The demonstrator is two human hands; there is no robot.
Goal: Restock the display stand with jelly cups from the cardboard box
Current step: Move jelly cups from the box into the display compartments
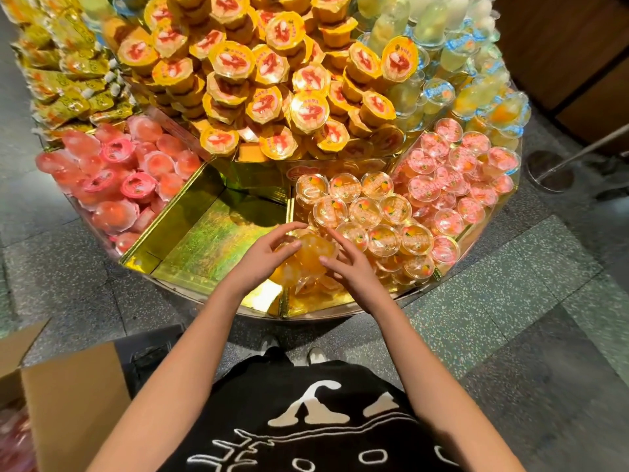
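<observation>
orange jelly cups [306, 257]; gold display stand [218, 229]; brown cardboard box [75, 403]; pink cups [115, 178]

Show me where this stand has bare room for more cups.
The gold compartment between the pink jelly cups and the orange jelly cups is bare, as is the gold strip fronting the orange ones. The yellow cup pile behind is packed.

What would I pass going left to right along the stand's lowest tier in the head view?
Pink jelly cups → gold-lined compartment → orange jelly cups, in front of which the left hand and right hand hold an orange cup → pink-lidded clear cups.
</observation>
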